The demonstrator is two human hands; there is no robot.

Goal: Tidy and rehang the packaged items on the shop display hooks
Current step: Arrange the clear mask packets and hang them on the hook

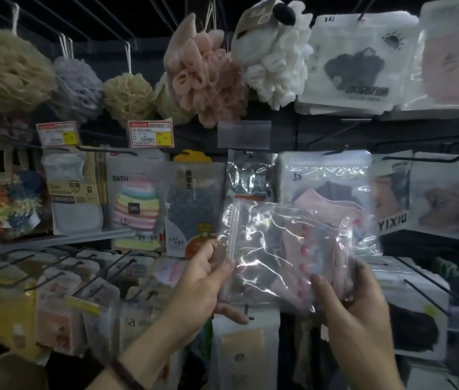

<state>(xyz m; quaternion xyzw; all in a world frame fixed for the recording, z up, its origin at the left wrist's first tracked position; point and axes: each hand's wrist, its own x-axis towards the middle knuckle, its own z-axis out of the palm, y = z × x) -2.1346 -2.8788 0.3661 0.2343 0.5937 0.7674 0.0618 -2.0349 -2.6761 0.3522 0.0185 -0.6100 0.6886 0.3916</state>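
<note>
Shop hooks (332, 150) behind; clear packet (279, 249) pinched by left hand (203, 280), right hand (355, 302) fingers.

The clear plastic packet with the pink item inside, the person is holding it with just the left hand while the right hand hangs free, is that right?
Not quite. The head view shows both hands on the clear plastic packet: the left hand grips its left edge by the zip strip, and the right hand holds its lower right corner. The packet does hold a pink item.
</note>
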